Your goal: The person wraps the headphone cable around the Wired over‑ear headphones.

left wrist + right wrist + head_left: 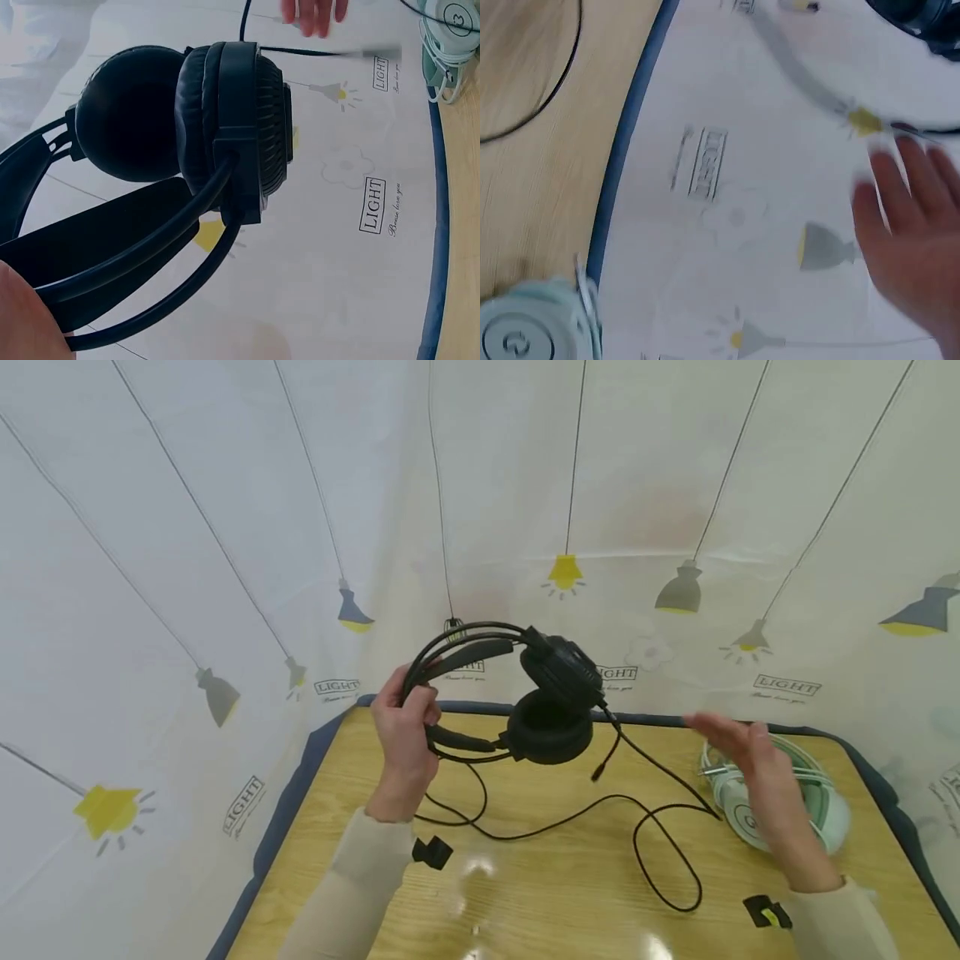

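Observation:
A black over-ear headset (551, 735) is held up above the table, its two ear cups pointing right. My left hand (405, 735) grips it by the headband, thumb and fingers curled round the bands. In the left wrist view one ear cup (236, 127) shows from the side. A short microphone boom (609, 756) hangs from the cups. The headset's black cable (525, 837) trails in loops over the wood. To the right, my right hand (768, 793) is raised with fingers extended, holding nothing; it is blurred in the right wrist view.
A white and mint-green headset (832, 818) with its cable wound round it lies at the table's right, partly behind my right hand. Two black patches (432, 852) mark the wooden tabletop (555, 893). A lamp-printed white sheet (510, 485) stands behind and at the sides.

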